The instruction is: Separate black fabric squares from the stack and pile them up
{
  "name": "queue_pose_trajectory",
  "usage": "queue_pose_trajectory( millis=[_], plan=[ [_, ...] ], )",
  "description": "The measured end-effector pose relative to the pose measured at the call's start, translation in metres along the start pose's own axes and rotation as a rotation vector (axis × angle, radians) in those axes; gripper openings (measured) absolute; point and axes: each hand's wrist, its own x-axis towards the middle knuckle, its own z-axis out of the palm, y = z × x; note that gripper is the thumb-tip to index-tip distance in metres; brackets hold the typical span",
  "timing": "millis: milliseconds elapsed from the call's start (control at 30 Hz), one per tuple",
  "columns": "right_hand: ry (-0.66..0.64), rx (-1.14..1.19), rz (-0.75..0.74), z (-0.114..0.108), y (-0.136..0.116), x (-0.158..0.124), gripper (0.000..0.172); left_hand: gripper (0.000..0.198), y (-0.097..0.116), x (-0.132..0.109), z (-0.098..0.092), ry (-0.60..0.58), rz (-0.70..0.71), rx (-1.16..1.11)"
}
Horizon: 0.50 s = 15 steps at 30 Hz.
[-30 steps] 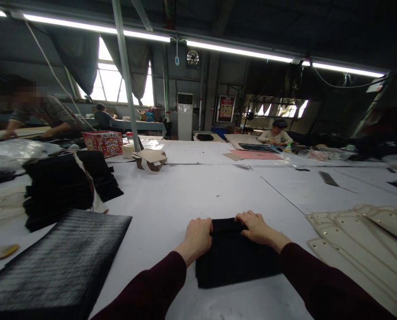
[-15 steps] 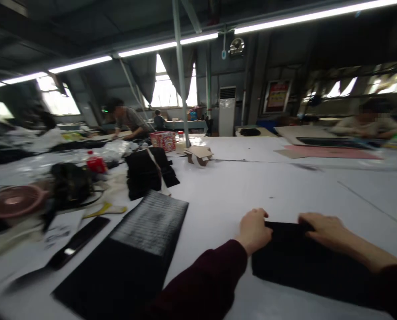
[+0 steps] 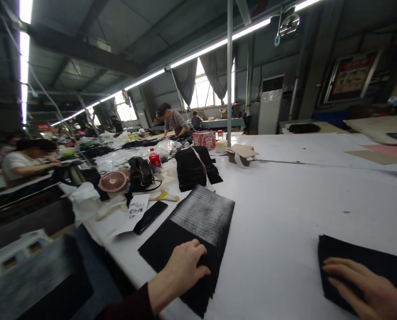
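Observation:
Black fabric pieces point(image 3: 201, 218), with a greyish striped patch across their upper part, lie on the white table point(image 3: 271, 209). My left hand point(image 3: 185, 266) is over their lower half, thumb apart from the bent fingers, with nothing visibly gripped. At the right, my right hand point(image 3: 361, 284) rests on another black fabric piece point(image 3: 338, 249), its fingers extended and slightly apart. A bundle of black pieces tied with a pale strip point(image 3: 193, 169) sits farther back.
Left of the fabric are a phone point(image 3: 151, 217), a paper with writing point(image 3: 136, 211), a pink fan point(image 3: 113, 181), a black bag point(image 3: 141, 173) and a red bottle point(image 3: 154, 158). Behind stand a metal pole point(image 3: 229, 89) and cardboard point(image 3: 241, 153). Other people work farther off.
The view has turned left. My left hand has left the right-hand black fabric and moved over the striped-patch pieces. My right hand remains at the right-hand fabric, its fingers now lower on it.

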Motion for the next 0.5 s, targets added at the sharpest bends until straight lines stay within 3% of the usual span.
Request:
queue_pose_trajectory(
  millis=[133, 267, 367, 500],
  plan=[
    [-0.21, 0.14, 0.037, 0.038, -0.117, 0.018, 0.023, 0.006, -0.015, -0.013, 0.013, -0.008, 0.029, -0.109],
    [-0.359, 0.256, -0.068, 0.068, -0.206, 0.025, 0.021, 0.015, -0.02, -0.012, 0.02, 0.024, 0.043, -0.285],
    [-0.321, 0.241, -0.166, 0.089, -0.243, 0.025, 0.022, 0.012, -0.031, -0.011, 0.021, 0.079, -0.003, -0.51],
    [-0.224, 0.027, -0.259, 0.115, -0.266, 0.027, 0.028, 0.007, -0.054, -0.011, 0.018, 0.119, -0.152, -0.962]
  ],
)
